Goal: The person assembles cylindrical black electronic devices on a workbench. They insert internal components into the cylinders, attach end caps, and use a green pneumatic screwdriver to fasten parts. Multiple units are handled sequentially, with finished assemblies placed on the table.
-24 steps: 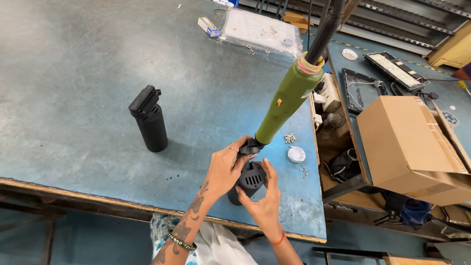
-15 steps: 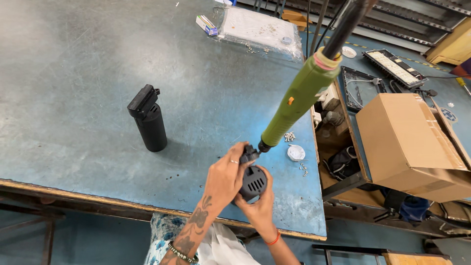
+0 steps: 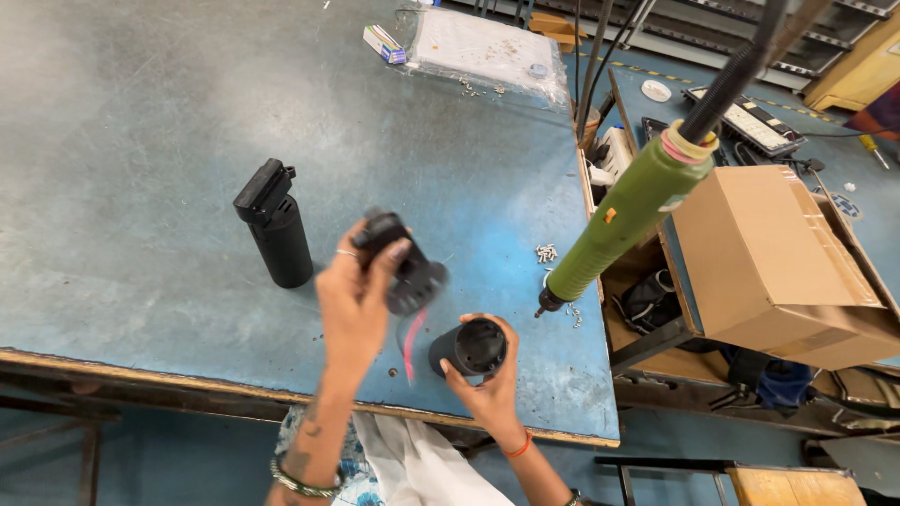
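Note:
My left hand [image 3: 354,298] is raised above the blue table [image 3: 169,131] and grips a black plastic cap part [image 3: 401,258], from which a red wire [image 3: 412,339] hangs. My right hand [image 3: 487,386] holds a black cylinder body [image 3: 471,348] lying on its side near the table's front edge, its open end facing up towards me. A green powered screwdriver [image 3: 630,215] hangs free on its black cable to the right of both hands, tip down, with neither hand on it.
A second black cylinder with its cap [image 3: 276,225] stands upright to the left. Small screws [image 3: 547,252] lie near the right edge. A plastic-wrapped sheet [image 3: 473,45] and a small box [image 3: 384,43] lie at the back. A cardboard box [image 3: 783,258] sits beyond the table's right side.
My left hand has let go of the green screwdriver and lifted the black cap part off the cylinder. The screwdriver has swung away to the right. My right hand still holds the cylinder.

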